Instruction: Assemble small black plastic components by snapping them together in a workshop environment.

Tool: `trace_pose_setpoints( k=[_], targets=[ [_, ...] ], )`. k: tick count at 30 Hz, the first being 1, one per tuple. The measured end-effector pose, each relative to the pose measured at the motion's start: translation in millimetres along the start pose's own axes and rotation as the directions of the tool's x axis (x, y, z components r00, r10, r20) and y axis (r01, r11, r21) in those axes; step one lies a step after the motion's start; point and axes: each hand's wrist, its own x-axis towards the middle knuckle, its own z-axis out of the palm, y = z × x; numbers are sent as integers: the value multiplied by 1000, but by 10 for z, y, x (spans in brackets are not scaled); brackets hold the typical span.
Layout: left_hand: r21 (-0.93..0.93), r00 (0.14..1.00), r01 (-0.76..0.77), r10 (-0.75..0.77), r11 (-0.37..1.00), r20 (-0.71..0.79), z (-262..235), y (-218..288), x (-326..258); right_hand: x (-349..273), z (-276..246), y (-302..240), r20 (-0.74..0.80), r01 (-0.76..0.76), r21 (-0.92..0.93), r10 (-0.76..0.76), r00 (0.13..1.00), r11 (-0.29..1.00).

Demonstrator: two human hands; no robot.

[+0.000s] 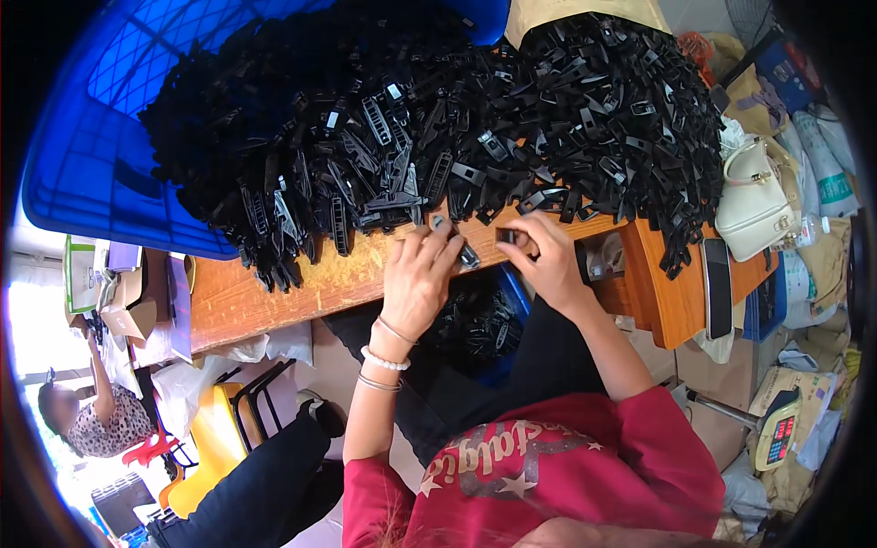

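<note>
In the head view, a person in a red T-shirt [557,466] handles black plastic parts at a wooden table [247,309], hands apart near the center. The left hand [416,279], beaded bracelet [385,359] at the wrist, has its fingers over a glossy dark part [468,255] by the table's near edge; whether it is gripped cannot be told. Just toward 3 o'clock, the right hand [541,251] pinches a small black piece [505,236] between thumb and forefinger. A heap of black parts [402,128] spreads across 12 o'clock, spilling from a blue crate [91,155] at 10. A white handbag [756,205] sits at 2, a phone [718,290] at 3, a digital scale [776,434] at 4. Toward 8, another person [108,418] is near a yellow chair [208,447].
</note>
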Motion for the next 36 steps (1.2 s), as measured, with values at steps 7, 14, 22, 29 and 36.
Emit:
trace_pose_setpoints(
  k=[7, 14, 22, 29, 36],
  targets=[
    [-282, 987, 114, -141, 953, -79, 105, 130, 98, -78, -88, -111, -55, -149, -85, 145, 988, 985],
    [-394, 955, 249, -292, 885, -54, 156, 3, -5, -106, -177, -82, 102, -145, 68, 138, 985, 987],
    [-451, 979, 188, -205, 873, 11, 134, -69, -20, -1, -8, -96, 169, -75, 46, 67, 983, 996],
    [13, 955, 176, -168, 984, -246, -184, -355, 215, 274, -1, 31, -62, 160, -376, -197, 978, 913],
    [192, 980, 18, 20, 981, -196, -240, -253, 232, 400, 89, 87, 62, 301, -445, -306, 950, 844]
  ],
)
